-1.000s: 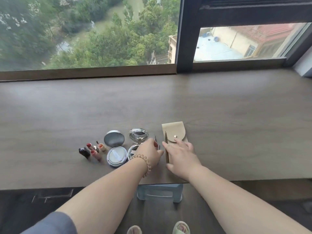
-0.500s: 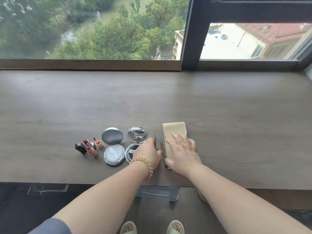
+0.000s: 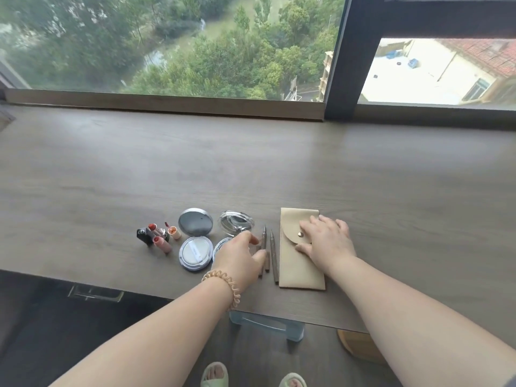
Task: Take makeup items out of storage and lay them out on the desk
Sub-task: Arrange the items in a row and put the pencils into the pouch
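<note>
— Desk (image 3: 279, 163) under the window: what is laid out?
— All left of the beige pouch (image 3: 298, 272): slim pencils (image 3: 273, 255) just beside it, then open compacts (image 3: 195, 252), lipsticks (image 3: 159, 240) farthest. Judged nearly done; anything left inside the pouch is unseen.
— Hands?
— Right hand (image 3: 326, 241) lies flat on the pouch flap, fingers straight, gripping nothing. Left hand (image 3: 240, 258) is curled at the pencils; whether it pinches one, I cannot tell.

A white mark on the black lipstick cap (image 3: 143, 234) is too small to read; no other lettering is legible.
</note>
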A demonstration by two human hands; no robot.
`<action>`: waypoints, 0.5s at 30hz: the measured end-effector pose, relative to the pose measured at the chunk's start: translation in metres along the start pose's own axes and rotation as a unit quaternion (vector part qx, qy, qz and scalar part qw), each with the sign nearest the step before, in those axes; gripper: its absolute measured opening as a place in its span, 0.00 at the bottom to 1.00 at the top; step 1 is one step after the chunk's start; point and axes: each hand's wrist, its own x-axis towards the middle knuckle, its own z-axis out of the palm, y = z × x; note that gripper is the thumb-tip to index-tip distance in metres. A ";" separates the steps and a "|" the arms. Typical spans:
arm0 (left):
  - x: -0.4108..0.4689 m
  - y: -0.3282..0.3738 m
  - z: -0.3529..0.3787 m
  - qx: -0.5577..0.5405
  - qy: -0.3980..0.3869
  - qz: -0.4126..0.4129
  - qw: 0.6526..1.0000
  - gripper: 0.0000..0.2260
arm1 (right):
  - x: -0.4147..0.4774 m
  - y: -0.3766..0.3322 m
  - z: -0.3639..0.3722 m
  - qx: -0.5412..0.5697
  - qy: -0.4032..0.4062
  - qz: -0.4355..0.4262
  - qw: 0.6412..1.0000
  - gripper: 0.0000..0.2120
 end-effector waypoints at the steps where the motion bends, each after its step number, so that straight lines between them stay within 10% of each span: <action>1: -0.002 -0.001 -0.001 -0.008 0.006 -0.006 1.000 0.09 | 0.001 0.000 0.001 -0.019 0.004 -0.014 1.000 0.15; 7: -0.013 0.002 -0.006 -0.040 0.032 -0.019 0.999 0.05 | 0.000 -0.001 -0.009 -0.111 0.028 -0.068 0.991 0.15; 15: -0.017 0.062 -0.036 -0.373 -0.104 -0.074 0.919 0.18 | -0.024 -0.010 -0.059 -0.045 0.330 -0.107 0.937 0.07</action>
